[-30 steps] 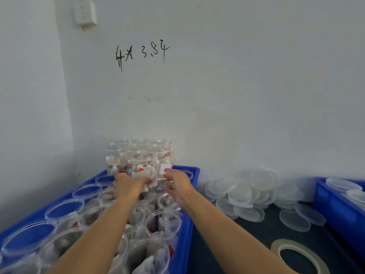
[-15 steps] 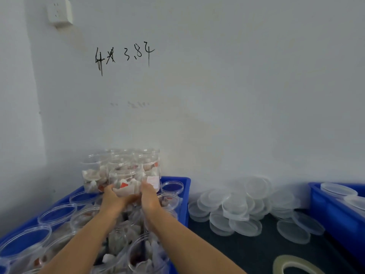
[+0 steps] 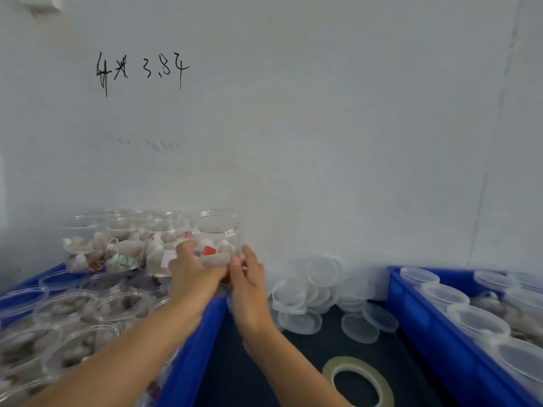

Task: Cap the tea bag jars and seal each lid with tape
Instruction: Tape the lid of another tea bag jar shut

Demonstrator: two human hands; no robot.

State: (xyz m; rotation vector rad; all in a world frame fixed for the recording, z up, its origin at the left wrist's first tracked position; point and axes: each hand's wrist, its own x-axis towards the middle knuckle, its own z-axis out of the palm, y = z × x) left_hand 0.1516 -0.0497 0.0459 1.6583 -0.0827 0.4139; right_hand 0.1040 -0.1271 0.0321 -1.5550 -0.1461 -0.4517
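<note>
Both hands hold one clear, uncapped tea bag jar (image 3: 219, 236) lifted above the right rim of the left blue crate (image 3: 191, 356). My left hand (image 3: 195, 271) grips its lower left side, my right hand (image 3: 246, 274) cups its lower right side. Tea bags with a red tag show through the jar's wall. More open jars with tea bags (image 3: 117, 245) are stacked at the back of that crate, and several lie lower in it. A pile of clear lids (image 3: 317, 295) lies against the wall. A roll of clear tape (image 3: 357, 380) lies flat on the dark table.
A second blue crate (image 3: 435, 330) at the right holds several capped jars (image 3: 476, 318). The dark table surface (image 3: 249, 371) runs between the two crates. A white wall with handwritten marks stands close behind everything.
The jar held in both hands has moved right, from over the stacked jars to above the crate's right rim. The view has shifted right as well.
</note>
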